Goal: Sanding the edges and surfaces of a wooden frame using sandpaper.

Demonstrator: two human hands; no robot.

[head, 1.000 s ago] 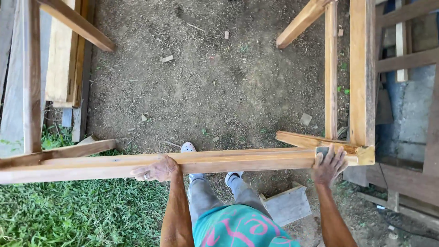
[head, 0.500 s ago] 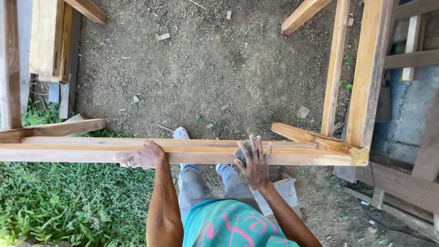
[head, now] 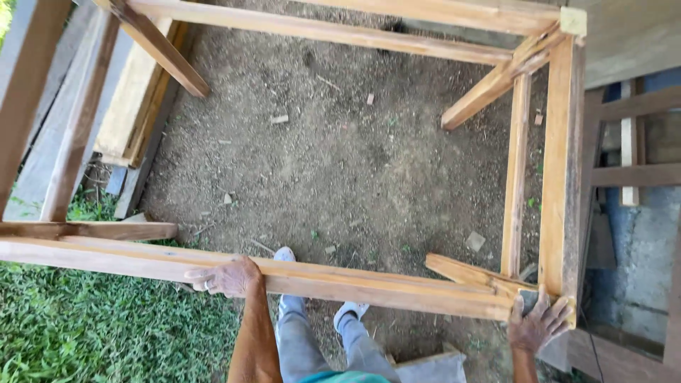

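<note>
I look down on a large open wooden frame. Its near rail (head: 369, 287) runs left to right in front of me. My left hand (head: 225, 276) grips the rail near its middle, a ring on one finger. At the rail's right end, by the frame's near right corner, my right hand (head: 539, 323) presses a small dark sanding block (head: 528, 298) flat against the wood, fingers spread over it. The right side rail (head: 560, 177) runs away from that corner to the far rail (head: 340, 18).
Bare dirt (head: 340, 163) with small wood chips lies inside the frame. Grass (head: 106, 326) covers the near left. Boards (head: 131, 99) are stacked at the left. Diagonal braces (head: 489, 85) cross the corners. More timber and a grey slab (head: 638, 177) lie right. My feet (head: 284, 254) stand under the rail.
My right hand slid with the sanding block from the rail's end to its middle and back to the right corner. The view tilted up, showing the frame's far rail. My left hand stayed put.
</note>
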